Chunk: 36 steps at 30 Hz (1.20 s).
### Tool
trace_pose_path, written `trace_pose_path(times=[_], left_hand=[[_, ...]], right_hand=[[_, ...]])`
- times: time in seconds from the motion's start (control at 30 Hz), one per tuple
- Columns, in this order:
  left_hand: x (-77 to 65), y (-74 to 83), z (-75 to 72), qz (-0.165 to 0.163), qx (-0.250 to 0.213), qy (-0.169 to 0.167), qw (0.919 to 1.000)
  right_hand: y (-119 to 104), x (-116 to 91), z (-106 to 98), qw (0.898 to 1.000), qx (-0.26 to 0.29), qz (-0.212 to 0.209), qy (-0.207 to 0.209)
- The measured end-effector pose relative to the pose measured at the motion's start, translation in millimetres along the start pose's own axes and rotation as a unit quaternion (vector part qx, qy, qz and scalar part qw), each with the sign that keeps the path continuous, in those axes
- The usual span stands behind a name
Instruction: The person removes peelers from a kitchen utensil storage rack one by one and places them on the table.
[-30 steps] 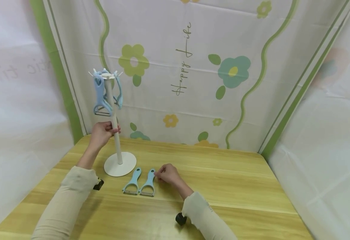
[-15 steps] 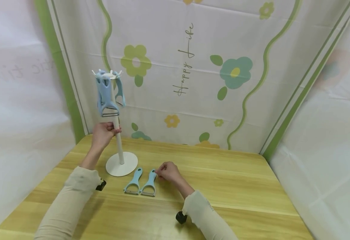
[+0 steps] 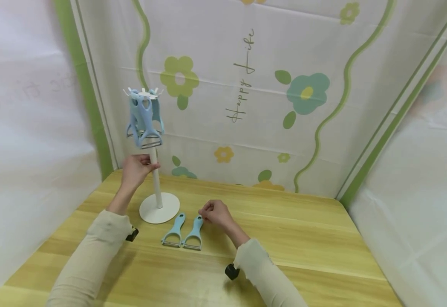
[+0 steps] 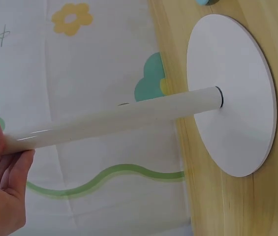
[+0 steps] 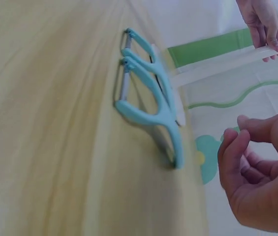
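With thumb and fingers, my left hand (image 3: 136, 170) grips the pole of a white stand (image 3: 160, 208) at the left. Several blue Y-shaped peelers (image 3: 146, 121) hang from the hooks at its top, overlapping each other. Two light blue peelers lie side by side on the table, a left one (image 3: 175, 230) and a right one (image 3: 195, 232), blades toward me. My right hand (image 3: 216, 213) hovers at the handle end of the right peeler. Its fingers are curled, thumb and index tips close together with nothing between them in the right wrist view.
The wooden table (image 3: 284, 238) carries the stand's round base beside the peelers. A flower-printed curtain (image 3: 261, 136) hangs behind the table, with white sheets at both sides.
The stand's top has turned, bringing the hanging peelers round toward the front and right. My left hand stays on the pole. The right hand has lifted slightly; the two table peelers lie still.
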<state>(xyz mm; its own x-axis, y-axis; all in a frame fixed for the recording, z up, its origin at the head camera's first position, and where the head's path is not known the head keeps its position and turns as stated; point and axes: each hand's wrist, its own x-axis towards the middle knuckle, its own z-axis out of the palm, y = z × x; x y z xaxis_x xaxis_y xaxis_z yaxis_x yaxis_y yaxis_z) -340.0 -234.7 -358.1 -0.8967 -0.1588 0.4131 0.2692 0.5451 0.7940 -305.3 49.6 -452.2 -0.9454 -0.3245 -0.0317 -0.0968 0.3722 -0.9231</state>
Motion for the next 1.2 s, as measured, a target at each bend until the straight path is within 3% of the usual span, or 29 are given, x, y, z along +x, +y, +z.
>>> trace_pose_path(times=[0.2, 0.4, 0.73, 1.0, 1.2], left_hand=[[0.8, 1.4, -1.5, 0.011, 0.029, -0.025, 0.9992], [-1.9, 2.7, -2.9, 0.018, 0.054, -0.041, 0.9975], [-1.2, 5.0, -1.9, 0.026, 0.078, -0.031, 0.9961], [-1.9, 4.5, 0.9, 0.026, 0.084, -0.025, 0.9958], [-2.4, 5.8, 0.2, 0.047, 0.101, -0.012, 0.9937]], right_hand=[[-18.3, 7.7, 1.9, 0.999, 0.01, -0.04, -0.017], [-41.9, 12.9, 4.2, 0.997, -0.034, -0.075, -0.007], [-82.8, 21.9, 9.2, 0.991, -0.049, -0.123, 0.022], [-117.4, 25.1, 9.5, 0.986, -0.032, -0.148, 0.065], [-137.9, 26.3, 7.5, 0.981, -0.031, -0.177, 0.079]])
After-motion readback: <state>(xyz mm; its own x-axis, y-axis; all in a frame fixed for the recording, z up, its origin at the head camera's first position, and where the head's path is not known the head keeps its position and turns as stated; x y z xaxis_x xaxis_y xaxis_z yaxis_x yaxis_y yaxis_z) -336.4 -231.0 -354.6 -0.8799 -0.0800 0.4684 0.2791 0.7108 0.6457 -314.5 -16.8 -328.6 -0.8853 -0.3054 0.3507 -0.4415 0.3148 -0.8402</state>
